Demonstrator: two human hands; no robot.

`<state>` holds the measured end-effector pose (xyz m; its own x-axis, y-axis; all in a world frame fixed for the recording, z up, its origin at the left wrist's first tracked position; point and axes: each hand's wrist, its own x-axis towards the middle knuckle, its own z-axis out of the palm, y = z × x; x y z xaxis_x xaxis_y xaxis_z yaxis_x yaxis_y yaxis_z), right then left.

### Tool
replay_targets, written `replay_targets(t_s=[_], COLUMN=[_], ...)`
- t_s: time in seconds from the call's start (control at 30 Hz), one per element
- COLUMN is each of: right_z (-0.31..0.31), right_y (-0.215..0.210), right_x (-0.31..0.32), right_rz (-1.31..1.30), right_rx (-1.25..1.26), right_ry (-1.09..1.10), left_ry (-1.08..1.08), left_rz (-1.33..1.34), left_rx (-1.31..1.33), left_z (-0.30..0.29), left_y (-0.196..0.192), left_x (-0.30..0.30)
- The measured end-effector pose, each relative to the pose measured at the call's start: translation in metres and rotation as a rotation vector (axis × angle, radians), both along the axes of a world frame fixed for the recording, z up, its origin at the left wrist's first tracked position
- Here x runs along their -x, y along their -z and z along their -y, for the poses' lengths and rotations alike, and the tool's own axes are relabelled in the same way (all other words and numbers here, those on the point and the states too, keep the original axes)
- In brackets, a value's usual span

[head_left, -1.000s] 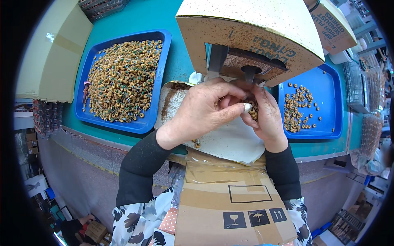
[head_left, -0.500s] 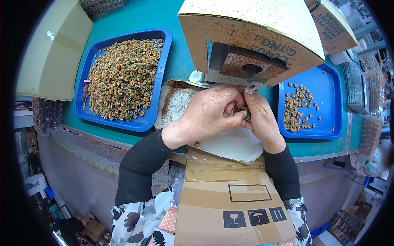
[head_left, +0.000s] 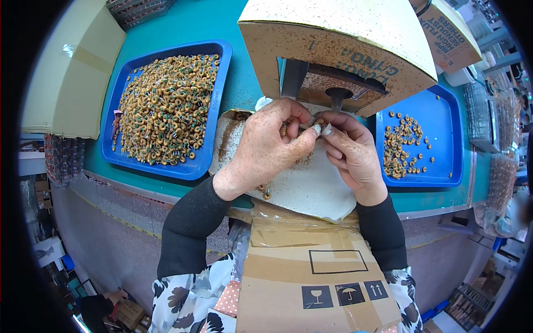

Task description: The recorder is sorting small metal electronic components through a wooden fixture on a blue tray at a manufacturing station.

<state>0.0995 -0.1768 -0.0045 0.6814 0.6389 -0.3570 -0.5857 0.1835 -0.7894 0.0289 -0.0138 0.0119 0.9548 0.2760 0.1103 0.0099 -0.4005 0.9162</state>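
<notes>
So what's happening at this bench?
A person seated at a teal bench pinches a small coiled ring between the fingertips of both hands, left hand and right hand, just below a post under a cardboard hood. The left hand also holds another ring. The left tray is heaped with such rings; the right tray holds far fewer. A pale sheet lies under the hands.

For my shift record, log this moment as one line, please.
left hand: pinching small coil ring | right hand: fingertips on ring | place: under cardboard-covered machine | left tray: full | right tray: few rings
</notes>
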Motion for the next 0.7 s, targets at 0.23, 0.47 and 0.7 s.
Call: replay_targets(t_s=[0.23,0.47,0.7], right_z=[0.002,0.004,0.007], right_y=[0.001,0.0,-0.004], right_x=[-0.003,-0.002,-0.008], right_rz=[0.108,0.127,0.042], right_rx=[-0.033,-0.067,-0.111], right_ry=[0.006,0.017,0.025], left_ry=[0.118,0.137,0.079], left_rz=[0.184,0.265,0.409], left_rx=[-0.234,-0.266,-0.277], left_z=[-0.005,-0.003,0.009], left_y=[0.002,0.0,-0.006], left_x=[0.001,0.004,0.003])
